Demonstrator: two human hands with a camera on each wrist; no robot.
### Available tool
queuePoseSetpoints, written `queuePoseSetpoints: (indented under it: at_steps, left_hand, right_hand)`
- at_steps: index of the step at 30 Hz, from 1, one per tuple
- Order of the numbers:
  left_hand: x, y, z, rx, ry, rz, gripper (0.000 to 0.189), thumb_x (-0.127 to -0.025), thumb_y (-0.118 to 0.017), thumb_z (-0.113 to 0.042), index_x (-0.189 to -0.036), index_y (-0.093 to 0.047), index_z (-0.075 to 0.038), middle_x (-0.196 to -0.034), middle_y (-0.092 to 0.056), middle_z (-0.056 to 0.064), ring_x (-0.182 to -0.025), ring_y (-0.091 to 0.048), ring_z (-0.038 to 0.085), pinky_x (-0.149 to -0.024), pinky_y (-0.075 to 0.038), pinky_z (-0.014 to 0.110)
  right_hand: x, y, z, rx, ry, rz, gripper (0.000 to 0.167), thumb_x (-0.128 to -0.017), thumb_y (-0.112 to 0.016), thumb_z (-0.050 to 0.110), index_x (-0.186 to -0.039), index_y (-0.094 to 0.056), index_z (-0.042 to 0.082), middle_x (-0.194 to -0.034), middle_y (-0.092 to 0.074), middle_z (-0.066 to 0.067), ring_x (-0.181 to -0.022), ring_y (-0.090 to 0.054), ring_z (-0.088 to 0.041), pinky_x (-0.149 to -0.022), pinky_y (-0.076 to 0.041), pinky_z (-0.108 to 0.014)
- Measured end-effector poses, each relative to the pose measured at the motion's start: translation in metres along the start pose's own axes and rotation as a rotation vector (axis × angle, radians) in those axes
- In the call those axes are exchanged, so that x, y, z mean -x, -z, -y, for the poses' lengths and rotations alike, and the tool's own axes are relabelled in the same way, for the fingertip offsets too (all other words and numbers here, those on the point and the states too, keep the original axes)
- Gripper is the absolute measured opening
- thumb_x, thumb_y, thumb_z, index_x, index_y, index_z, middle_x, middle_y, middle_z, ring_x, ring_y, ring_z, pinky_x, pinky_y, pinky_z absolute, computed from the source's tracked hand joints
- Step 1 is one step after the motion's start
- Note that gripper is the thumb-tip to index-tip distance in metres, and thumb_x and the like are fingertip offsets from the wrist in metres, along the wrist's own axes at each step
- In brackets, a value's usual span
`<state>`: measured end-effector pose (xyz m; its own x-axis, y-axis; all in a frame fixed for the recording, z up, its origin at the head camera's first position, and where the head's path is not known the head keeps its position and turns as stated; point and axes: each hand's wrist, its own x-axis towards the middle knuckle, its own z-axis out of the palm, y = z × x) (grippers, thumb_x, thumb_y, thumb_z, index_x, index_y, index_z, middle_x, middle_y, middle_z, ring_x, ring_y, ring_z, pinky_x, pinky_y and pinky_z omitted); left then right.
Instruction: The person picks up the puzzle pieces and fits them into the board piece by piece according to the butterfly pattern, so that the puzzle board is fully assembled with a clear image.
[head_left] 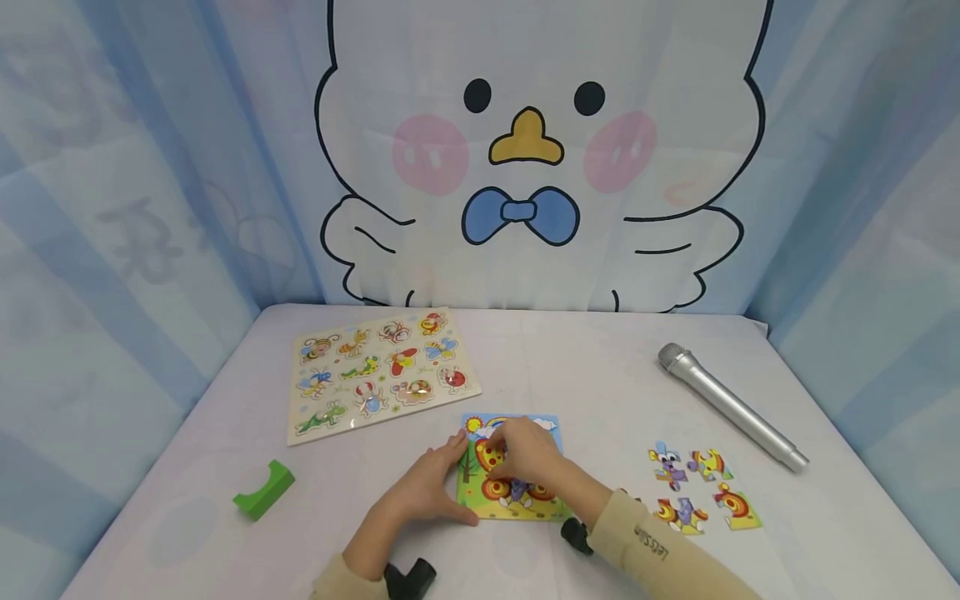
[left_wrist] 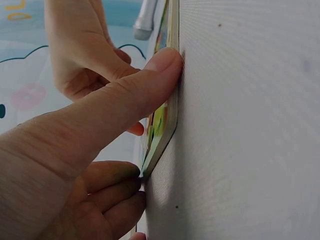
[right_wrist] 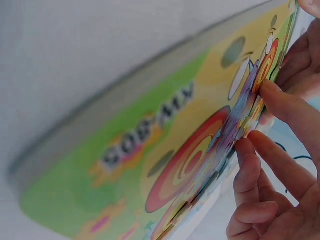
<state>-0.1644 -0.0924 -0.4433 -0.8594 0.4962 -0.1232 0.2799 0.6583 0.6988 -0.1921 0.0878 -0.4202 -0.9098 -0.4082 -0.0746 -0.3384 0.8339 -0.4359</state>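
Head view: puzzle board (head_left: pixel 517 512) lies flat on the table. Left hand (head_left: pixel 423 485) spread along its left edge; should that brace slacken, board could skid. Right hand (head_left: pixel 528 450) over its middle, fingertips bent down; pinching a piece or not, cannot tell. Sideways pressure there might jog the picture apart. Four loose pieces (head_left: pixel 682 515), right of board, risk scattering by that forearm. Left wrist view adds thumb against board's side; right wrist view, printed lettering (right_wrist: pixel 147 127) unseen from above.
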Motion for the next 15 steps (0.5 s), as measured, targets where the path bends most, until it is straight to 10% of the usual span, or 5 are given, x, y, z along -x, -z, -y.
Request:
queuePoseSetpoints:
  at_steps: [15]
  left_hand:
    - [0.0002,-0.0004,0.0003,0.004,0.002,0.003,0.103,-0.061,-0.084,-0.036,-0.138,-0.031,0.006,-0.148,-0.022,0.018,-0.135,-0.022,0.033,-0.109,-0.014,0.053]
  right_hand:
    - [0.0052,0.0040,-0.0071,-0.055,0.031,0.007,0.040,-0.065,-0.082,0.027,-0.098,-0.070,0.008,-0.092,-0.068,0.000,-0.082,-0.059,-0.015,-0.071,-0.050,-0.030]
